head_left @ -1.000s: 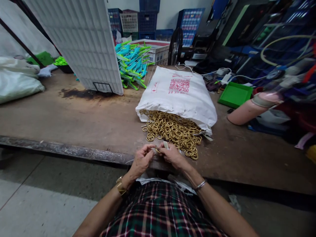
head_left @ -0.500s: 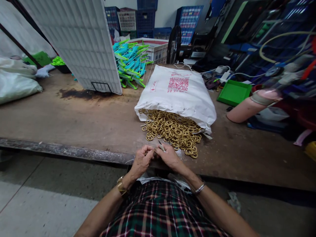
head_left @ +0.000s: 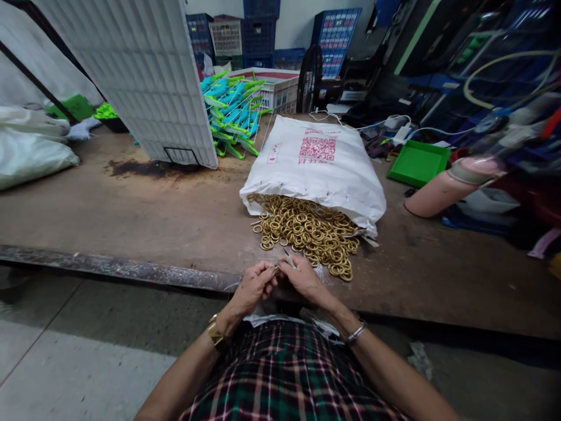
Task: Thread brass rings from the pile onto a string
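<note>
White sack, red QR code, spilling golden rings. Right hand grips pointed tool; left hand pinched closed, contents hidden.

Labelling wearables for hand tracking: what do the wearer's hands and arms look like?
Left hand and right hand: no gloves. Forearms: no sleeves in view. Left wrist: wide gold-coloured band, watch or bracelet unclear. Right wrist: slim silver-coloured bangle. No cables or markings visible.

Rings before sack, probably inside too.
</note>
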